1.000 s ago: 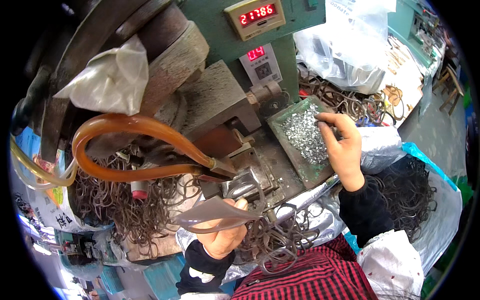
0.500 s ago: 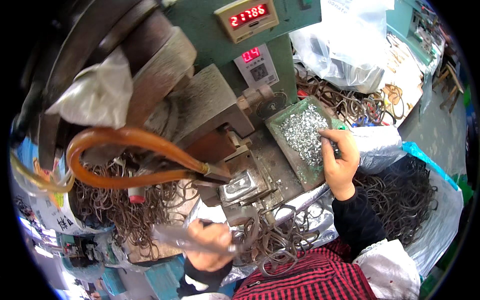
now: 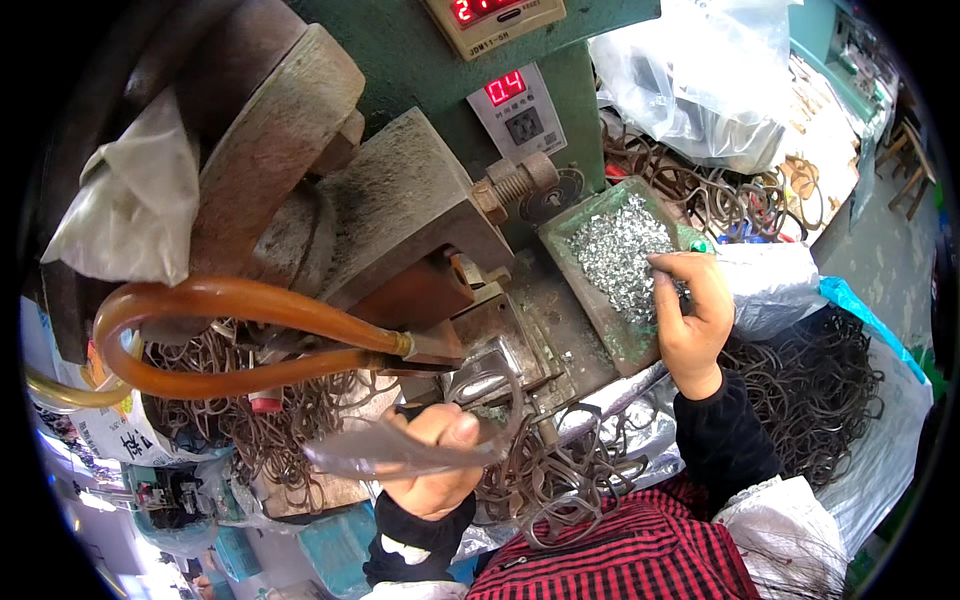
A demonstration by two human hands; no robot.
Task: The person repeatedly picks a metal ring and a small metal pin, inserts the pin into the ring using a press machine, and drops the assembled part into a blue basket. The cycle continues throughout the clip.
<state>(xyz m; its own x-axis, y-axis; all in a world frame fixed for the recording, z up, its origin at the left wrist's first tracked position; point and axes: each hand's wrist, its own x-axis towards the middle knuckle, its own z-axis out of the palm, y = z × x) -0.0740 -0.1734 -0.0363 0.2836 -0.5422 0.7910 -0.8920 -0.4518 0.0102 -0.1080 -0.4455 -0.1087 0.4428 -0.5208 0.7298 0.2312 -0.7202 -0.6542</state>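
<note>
In my left hand [image 3: 435, 485], a dark brown strap [image 3: 375, 452] is held between thumb and fingers. One end bends up in a loop beside the shiny metal die [image 3: 480, 375] of the press; the other end points left. My right hand [image 3: 698, 325] is at the right edge of a green metal tray [image 3: 560, 240]. Its thumb and forefinger meet over the heap of small silver pieces [image 3: 620, 250] in the tray. Whatever lies between those fingertips is too small to make out.
An orange hose [image 3: 240, 290] loops left of the press head [image 3: 400, 210]. Brown straps [image 3: 560, 465] pile up before the die, with more in a bag [image 3: 895, 440] at right. A clear plastic bag [image 3: 700, 90] stands behind the tray. A counter [image 3: 495, 25] hangs above.
My left hand has moved up toward the die, carrying the strap, whose looped end now reaches the die's front edge. The right hand stays at the tray. The whole view has shifted slightly.
</note>
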